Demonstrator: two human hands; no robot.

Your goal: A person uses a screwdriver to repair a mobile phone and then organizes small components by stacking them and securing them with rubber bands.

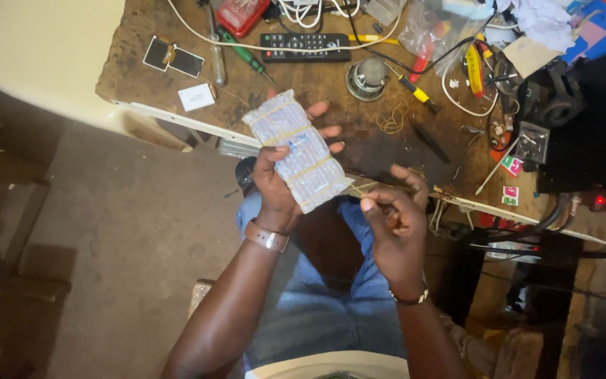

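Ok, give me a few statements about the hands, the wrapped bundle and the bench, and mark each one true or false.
1. The left hand holds a bubble-wrapped bundle. True.
2. Yellow rubber bands go round the bundle. True.
3. The right hand grips a screwdriver. False: it pinches a stretched rubber band near the bundle's lower end.
4. A black remote lies on the bench. True.
5. The left wrist is bare. False: it wears a watch with a brown strap.
6. The bundle rests flat on the bench. False: it is held up in the hand, in front of the bench's edge.
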